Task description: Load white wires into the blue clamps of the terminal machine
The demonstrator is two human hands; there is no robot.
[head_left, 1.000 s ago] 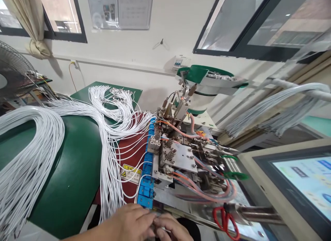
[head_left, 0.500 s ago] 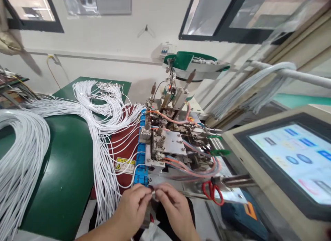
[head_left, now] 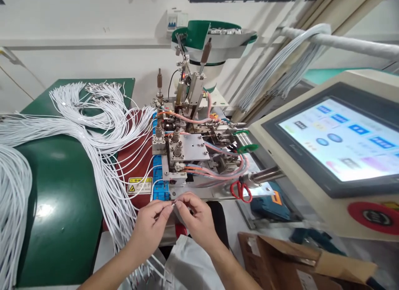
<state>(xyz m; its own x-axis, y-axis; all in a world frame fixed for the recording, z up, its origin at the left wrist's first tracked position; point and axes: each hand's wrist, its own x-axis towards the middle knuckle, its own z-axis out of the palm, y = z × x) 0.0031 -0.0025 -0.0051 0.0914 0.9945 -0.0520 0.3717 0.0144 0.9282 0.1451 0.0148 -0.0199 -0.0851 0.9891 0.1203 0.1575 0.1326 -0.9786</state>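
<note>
My left hand (head_left: 152, 223) and my right hand (head_left: 198, 218) meet fingertip to fingertip, just in front of the blue clamp row (head_left: 161, 190) of a metal machine. Both are closed in a pinch on the end of a white cable (head_left: 173, 204); only a tiny part shows between the fingers, and its tip is too small to make out. Left of my left hand hangs a thick bundle of white cables (head_left: 93, 165). Several single cables run from that bundle into the blue clamps.
A green table (head_left: 59, 215) bears the cables. Behind the clamps stands the machine's metal plate (head_left: 193, 147), with a feeder bowl (head_left: 218, 45) farther back. Red-handled scissors (head_left: 241, 191) lie at its right. A touch screen (head_left: 336, 136) and a cardboard box (head_left: 280, 261) are rightward.
The view has tilted down and turned right, so the box and red button now show. Both hands stay pinched together at the machine's near edge.
</note>
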